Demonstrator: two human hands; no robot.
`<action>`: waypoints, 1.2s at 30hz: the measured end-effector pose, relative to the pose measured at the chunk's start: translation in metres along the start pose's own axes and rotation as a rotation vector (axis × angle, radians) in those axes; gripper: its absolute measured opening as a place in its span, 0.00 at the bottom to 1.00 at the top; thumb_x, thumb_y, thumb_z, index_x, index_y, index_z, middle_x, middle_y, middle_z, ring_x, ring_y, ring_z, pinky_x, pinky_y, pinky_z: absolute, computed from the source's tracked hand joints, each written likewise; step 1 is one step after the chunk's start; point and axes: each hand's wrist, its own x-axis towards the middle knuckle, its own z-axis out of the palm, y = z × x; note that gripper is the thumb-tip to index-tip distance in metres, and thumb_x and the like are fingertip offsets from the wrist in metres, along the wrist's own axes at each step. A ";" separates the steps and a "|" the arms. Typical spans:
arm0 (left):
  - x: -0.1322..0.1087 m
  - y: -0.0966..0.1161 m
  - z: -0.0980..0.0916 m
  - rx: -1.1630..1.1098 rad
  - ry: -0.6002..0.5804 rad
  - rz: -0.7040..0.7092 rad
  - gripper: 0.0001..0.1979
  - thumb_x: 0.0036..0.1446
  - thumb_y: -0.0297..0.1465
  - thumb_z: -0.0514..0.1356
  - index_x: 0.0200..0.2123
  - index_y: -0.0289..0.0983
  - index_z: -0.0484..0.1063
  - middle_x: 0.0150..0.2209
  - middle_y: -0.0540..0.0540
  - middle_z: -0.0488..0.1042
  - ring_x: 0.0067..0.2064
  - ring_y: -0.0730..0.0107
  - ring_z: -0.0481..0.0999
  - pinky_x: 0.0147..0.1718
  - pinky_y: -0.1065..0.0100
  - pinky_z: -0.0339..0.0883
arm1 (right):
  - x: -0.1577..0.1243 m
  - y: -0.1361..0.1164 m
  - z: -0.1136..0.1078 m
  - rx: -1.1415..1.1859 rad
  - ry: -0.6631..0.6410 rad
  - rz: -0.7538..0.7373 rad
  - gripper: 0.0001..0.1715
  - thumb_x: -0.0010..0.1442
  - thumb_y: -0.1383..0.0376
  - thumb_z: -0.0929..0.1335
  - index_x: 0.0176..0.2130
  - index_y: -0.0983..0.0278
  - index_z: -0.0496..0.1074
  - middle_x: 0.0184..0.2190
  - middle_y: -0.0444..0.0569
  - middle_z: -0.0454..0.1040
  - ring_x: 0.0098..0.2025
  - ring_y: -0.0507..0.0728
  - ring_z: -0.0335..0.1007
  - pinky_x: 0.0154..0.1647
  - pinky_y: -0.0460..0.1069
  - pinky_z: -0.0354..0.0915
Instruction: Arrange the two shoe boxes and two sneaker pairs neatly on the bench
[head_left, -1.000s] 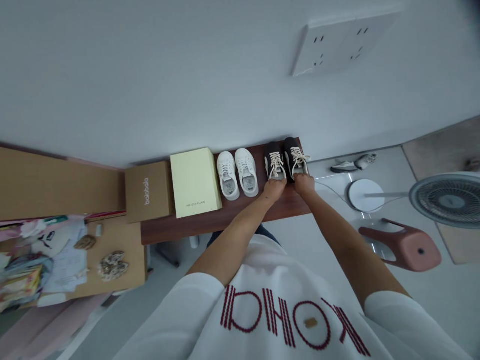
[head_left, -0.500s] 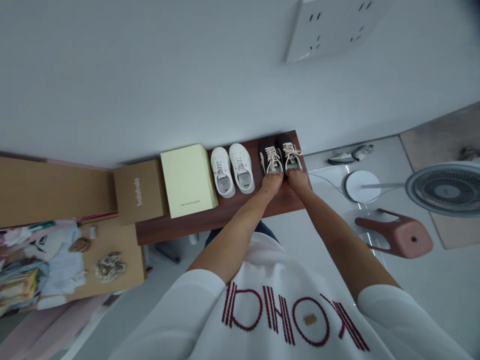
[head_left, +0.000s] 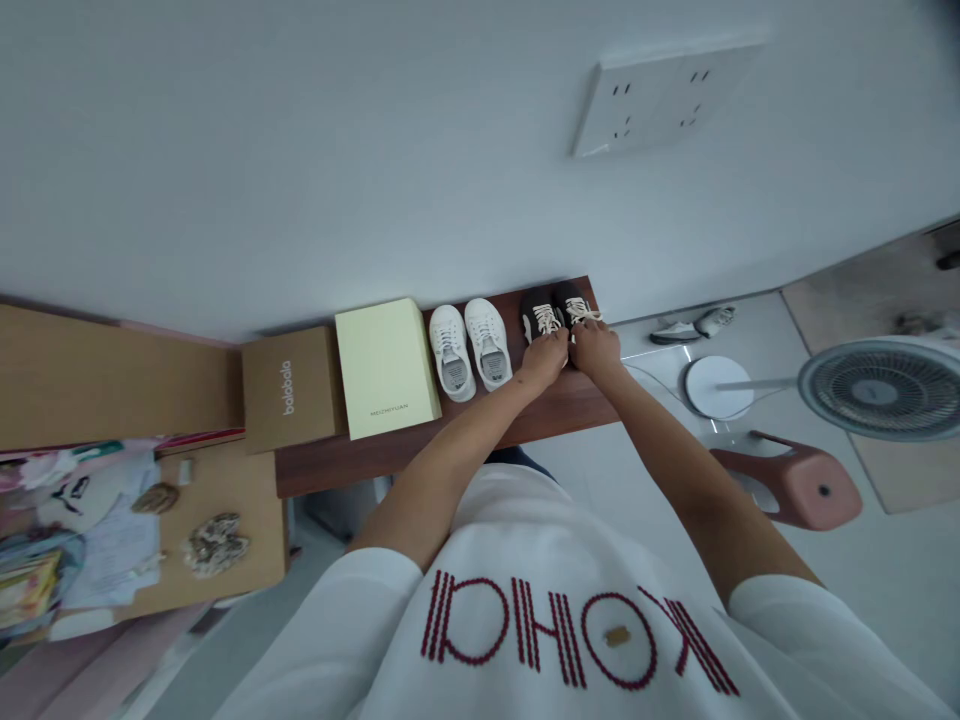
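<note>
A pair of black shoes with pale laces stands at the right end of a narrow dark wooden shelf point(head_left: 390, 457). My left hand point(head_left: 547, 355) is closed at the opening of the left black shoe point(head_left: 538, 303). Over the laces and opening of the right black shoe point(head_left: 568, 296) lies my right hand point(head_left: 595, 347), its fingers curled. The fingertips are partly hidden, and both heels are covered by the hands. To the left stand a left white shoe point(head_left: 447, 340) and a right white shoe point(head_left: 486, 330), side by side, apart from the black pair.
Left of the white shoes are a pale yellow box point(head_left: 386, 365) and a brown box point(head_left: 292, 385). A cluttered desk point(head_left: 262, 520) stands at the lower left. On the right are a fan point(head_left: 877, 390), a pink stool point(head_left: 814, 487) and floor shoes point(head_left: 694, 328).
Both hands have shifted up from the heels of the black shoes toward their laces. The view has tilted slightly, with more of the wall socket showing.
</note>
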 end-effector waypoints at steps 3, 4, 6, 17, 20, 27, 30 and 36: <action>-0.016 -0.011 -0.014 -0.055 0.090 0.021 0.17 0.66 0.23 0.54 0.57 0.31 0.63 0.49 0.32 0.78 0.54 0.54 0.78 0.52 0.59 0.68 | -0.012 -0.016 -0.020 0.007 0.080 -0.046 0.19 0.70 0.61 0.62 0.52 0.69 0.74 0.53 0.66 0.73 0.54 0.67 0.68 0.50 0.56 0.62; -0.024 -0.016 -0.018 -0.076 0.120 0.028 0.18 0.66 0.23 0.54 0.58 0.32 0.63 0.50 0.33 0.78 0.54 0.54 0.77 0.53 0.59 0.69 | -0.016 -0.021 -0.025 0.017 0.107 -0.068 0.19 0.70 0.61 0.62 0.51 0.68 0.74 0.52 0.65 0.74 0.53 0.67 0.68 0.50 0.55 0.62; -0.046 -0.028 -0.024 -0.125 0.166 0.028 0.20 0.66 0.25 0.55 0.60 0.34 0.62 0.51 0.35 0.77 0.53 0.55 0.77 0.53 0.58 0.69 | -0.027 -0.033 -0.031 0.052 0.157 -0.118 0.19 0.70 0.60 0.62 0.51 0.68 0.74 0.51 0.64 0.75 0.52 0.67 0.68 0.51 0.55 0.61; -0.253 -0.131 0.028 -0.352 -0.232 -0.441 0.13 0.66 0.37 0.56 0.40 0.38 0.78 0.42 0.41 0.83 0.47 0.59 0.80 0.49 0.63 0.68 | -0.127 -0.081 0.071 0.344 -0.454 -0.262 0.21 0.68 0.61 0.67 0.58 0.63 0.74 0.55 0.57 0.78 0.54 0.62 0.75 0.52 0.51 0.65; -0.319 -0.158 0.046 -0.308 -0.405 -0.778 0.17 0.67 0.37 0.52 0.39 0.36 0.79 0.45 0.36 0.82 0.50 0.54 0.80 0.48 0.62 0.69 | -0.154 -0.070 0.098 0.316 -0.628 -0.185 0.17 0.68 0.63 0.66 0.50 0.65 0.79 0.50 0.59 0.81 0.53 0.63 0.77 0.51 0.50 0.66; -0.356 -0.196 0.020 -0.509 0.030 -0.871 0.11 0.62 0.31 0.58 0.46 0.41 0.77 0.51 0.42 0.81 0.55 0.55 0.79 0.56 0.58 0.69 | -0.133 -0.079 0.088 0.286 -0.470 -0.159 0.19 0.67 0.62 0.66 0.54 0.63 0.76 0.51 0.59 0.79 0.55 0.65 0.76 0.54 0.54 0.67; -0.294 -0.184 -0.001 -0.565 0.294 -0.760 0.16 0.65 0.30 0.56 0.54 0.40 0.74 0.54 0.40 0.79 0.55 0.59 0.78 0.57 0.58 0.69 | -0.098 -0.119 0.062 0.325 -0.266 -0.125 0.21 0.70 0.61 0.63 0.59 0.62 0.72 0.57 0.59 0.75 0.55 0.63 0.76 0.53 0.53 0.68; -0.151 -0.131 0.008 -0.519 0.106 -0.449 0.22 0.60 0.25 0.61 0.58 0.31 0.69 0.59 0.30 0.73 0.60 0.56 0.75 0.61 0.58 0.66 | -0.045 -0.183 0.047 0.293 -0.252 0.078 0.15 0.68 0.68 0.64 0.50 0.70 0.74 0.48 0.66 0.78 0.49 0.64 0.79 0.48 0.54 0.70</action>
